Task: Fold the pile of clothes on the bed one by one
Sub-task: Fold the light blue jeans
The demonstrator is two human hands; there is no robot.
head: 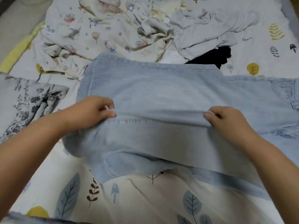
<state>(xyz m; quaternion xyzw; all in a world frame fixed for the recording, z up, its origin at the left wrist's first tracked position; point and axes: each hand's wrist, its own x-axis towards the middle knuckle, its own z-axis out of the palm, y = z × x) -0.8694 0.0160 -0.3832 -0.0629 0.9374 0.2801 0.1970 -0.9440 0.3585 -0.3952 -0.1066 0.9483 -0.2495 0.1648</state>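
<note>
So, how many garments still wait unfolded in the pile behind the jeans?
3 that I can tell: a cartoon-print garment at far left, a pale grey garment at far right, a dark garment peeking from under it. More may be hidden beneath.

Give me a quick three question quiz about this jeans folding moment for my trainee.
1. True or false: both hands pinch the jeans.
2. Which garment lies at the far left edge? A) floral grey garment B) red towel
3. Fill in: the cartoon-print garment lies ___ the jeans, farther from the person.

Key: 1 true, left hand and right hand each pinch a fold; 2 A; 3 beyond.
</note>
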